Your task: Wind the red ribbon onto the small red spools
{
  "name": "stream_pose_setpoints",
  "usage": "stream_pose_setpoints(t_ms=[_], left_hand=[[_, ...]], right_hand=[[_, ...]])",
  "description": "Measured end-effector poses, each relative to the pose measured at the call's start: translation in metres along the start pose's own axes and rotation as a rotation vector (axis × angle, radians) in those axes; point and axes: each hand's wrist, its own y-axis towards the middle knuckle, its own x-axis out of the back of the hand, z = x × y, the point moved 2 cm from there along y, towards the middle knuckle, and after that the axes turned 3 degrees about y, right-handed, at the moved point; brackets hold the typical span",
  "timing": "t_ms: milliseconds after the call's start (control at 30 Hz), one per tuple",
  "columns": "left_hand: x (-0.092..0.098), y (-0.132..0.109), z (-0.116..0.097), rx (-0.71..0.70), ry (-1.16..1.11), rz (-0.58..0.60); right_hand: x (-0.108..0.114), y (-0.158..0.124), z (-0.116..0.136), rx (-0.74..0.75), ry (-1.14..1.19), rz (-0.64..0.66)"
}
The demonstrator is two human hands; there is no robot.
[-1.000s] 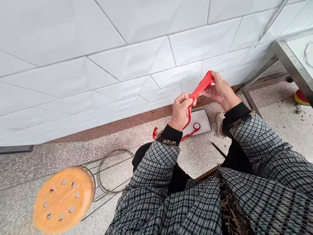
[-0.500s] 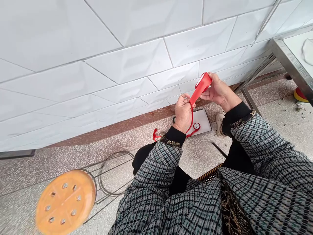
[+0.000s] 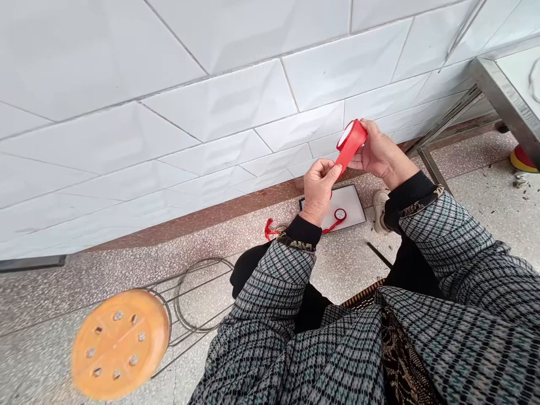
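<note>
My right hand (image 3: pixel 383 155) holds a roll of red ribbon (image 3: pixel 358 135) with a white core, gripping it by its far side. A wide, flat strip runs from the roll down to my left hand (image 3: pixel 316 188). There the thumb presses the ribbon against the bent fingers. Below the hands lies a white board with a dark rim (image 3: pixel 352 209). On it rests a smaller red roll with a white face (image 3: pixel 340 214), its narrow red strip trailing left behind my left wrist. A red knotted piece (image 3: pixel 269 229) is on the floor further left.
An orange round stool seat with holes (image 3: pixel 122 343) and metal-wire legs (image 3: pixel 198 292) lies at lower left. White tiled wall (image 3: pixel 236 101) rises in front. A metal-framed table (image 3: pixel 502 101) stands at right. A dark thin rod (image 3: pixel 379 256) lies on the speckled floor.
My left hand has shifted up the ribbon toward the roll, its thumb now on top of the strip. The span between my hands is shorter. The view has moved slightly.
</note>
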Motion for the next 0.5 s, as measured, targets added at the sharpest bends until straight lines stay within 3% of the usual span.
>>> stream_pose_setpoints(t_ms=[333,500], left_hand=[[0.016,0.011,-0.007,-0.113,0.277,0.015],[0.026,0.009,-0.029,0.000,0.219,0.147]], right_hand=[[-0.003,-0.004,-0.005,-0.162,-0.101,0.171],[-0.002,-0.007,-0.011,-0.211,-0.133,0.241]])
